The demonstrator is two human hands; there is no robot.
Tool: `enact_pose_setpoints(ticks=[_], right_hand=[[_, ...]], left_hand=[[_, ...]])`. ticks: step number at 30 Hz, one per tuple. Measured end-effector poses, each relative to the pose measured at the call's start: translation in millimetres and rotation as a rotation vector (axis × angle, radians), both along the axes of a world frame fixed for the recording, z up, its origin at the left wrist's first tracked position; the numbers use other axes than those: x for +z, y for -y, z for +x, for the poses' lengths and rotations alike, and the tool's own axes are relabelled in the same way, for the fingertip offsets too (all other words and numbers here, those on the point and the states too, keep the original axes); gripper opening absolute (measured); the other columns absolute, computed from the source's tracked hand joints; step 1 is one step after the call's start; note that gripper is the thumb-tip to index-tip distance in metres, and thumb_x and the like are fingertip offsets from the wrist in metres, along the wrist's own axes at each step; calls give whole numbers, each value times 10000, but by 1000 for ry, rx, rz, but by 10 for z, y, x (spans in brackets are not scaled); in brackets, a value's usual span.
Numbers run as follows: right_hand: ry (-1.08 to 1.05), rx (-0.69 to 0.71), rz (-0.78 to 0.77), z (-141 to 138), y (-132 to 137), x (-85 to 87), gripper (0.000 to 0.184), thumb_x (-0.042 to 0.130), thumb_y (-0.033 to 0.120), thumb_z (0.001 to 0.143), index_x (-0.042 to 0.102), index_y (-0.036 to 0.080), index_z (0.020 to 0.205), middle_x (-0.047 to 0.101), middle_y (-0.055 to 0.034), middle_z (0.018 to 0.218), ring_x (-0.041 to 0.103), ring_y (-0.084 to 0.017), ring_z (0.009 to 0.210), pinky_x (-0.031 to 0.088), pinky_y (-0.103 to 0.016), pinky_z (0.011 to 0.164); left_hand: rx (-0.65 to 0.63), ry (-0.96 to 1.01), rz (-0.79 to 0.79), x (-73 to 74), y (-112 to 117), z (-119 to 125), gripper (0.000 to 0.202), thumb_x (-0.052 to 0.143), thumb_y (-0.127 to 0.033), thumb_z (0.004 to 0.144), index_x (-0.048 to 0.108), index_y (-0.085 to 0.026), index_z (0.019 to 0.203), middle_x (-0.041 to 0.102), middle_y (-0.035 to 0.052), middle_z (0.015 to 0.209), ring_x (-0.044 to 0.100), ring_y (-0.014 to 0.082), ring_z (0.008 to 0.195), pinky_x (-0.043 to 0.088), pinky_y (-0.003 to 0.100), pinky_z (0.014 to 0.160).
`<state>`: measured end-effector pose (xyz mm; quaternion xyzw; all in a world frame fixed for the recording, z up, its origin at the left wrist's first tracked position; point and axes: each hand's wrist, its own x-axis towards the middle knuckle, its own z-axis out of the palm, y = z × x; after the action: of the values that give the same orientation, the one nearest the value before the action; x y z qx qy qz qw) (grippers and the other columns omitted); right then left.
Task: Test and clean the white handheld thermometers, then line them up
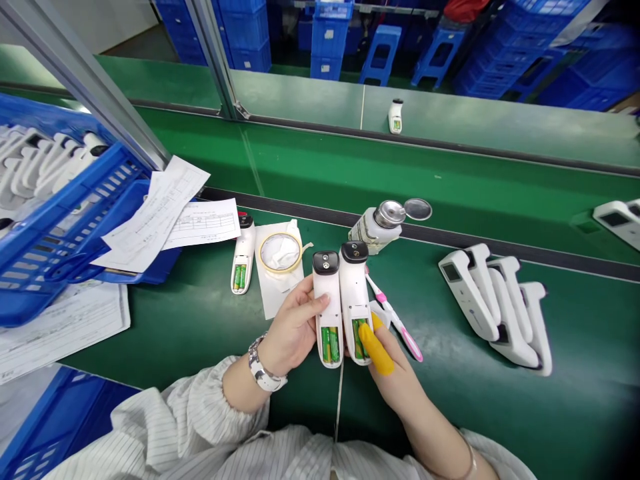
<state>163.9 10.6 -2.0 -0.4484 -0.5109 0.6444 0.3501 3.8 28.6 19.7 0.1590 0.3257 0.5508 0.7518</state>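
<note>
Two white infrared thermometers with black heads stand side by side in front of me, battery bays facing me and green batteries inside. My left hand (295,327) is closed round the left thermometer (327,293), thumb across its body. Closed on the right thermometer (355,287) is my right hand (387,357), with yellow covers on the thumb and a finger; the thumb lies over the batteries. Just beyond my right hand lies a pink and white toothbrush (395,317). Another thermometer (243,257) with its batteries showing rests to the left, beside a roll of tape (281,253) on white paper.
A dispenser bottle (377,227) with its metal lid raised stands behind the thermometers. Several thermometers (500,307) lie piled at the right. Papers (165,213) and a blue basket (75,233) of thermometers fill the left. One thermometer (395,117) stands on the far ledge, past the green belt (310,163).
</note>
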Motion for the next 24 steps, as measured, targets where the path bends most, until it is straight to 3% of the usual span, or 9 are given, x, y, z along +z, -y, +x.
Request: enact_pose_setpoints(ticks=[5, 12, 24], right_hand=[[-11, 57, 6, -12, -29, -11, 317, 462, 342, 911, 531, 332, 1220, 557, 21, 1263, 431, -217, 1231, 409, -323, 970], [-96, 19, -74, -17, 7, -107, 314, 473, 350, 903, 530, 332, 1211, 558, -2, 1245, 499, -235, 1165, 382, -379, 992], [43, 77, 38, -30, -67, 77, 311, 458, 330, 908, 519, 307, 1212, 518, -11, 1317, 454, -215, 1217, 334, -363, 1043]], left_hand=[[24, 15, 8, -14, -27, -30, 224, 541, -136, 832, 593, -161, 1048, 702, 51, 953, 651, 193, 923, 509, 300, 833], [15, 16, 17, -52, -48, -38, 232, 561, -133, 817, 603, -172, 1041, 703, 43, 956, 642, 200, 955, 484, 322, 886], [-26, 27, 56, -37, -17, -35, 293, 598, -172, 799, 579, -228, 1085, 672, 30, 1051, 625, 198, 972, 487, 321, 852]])
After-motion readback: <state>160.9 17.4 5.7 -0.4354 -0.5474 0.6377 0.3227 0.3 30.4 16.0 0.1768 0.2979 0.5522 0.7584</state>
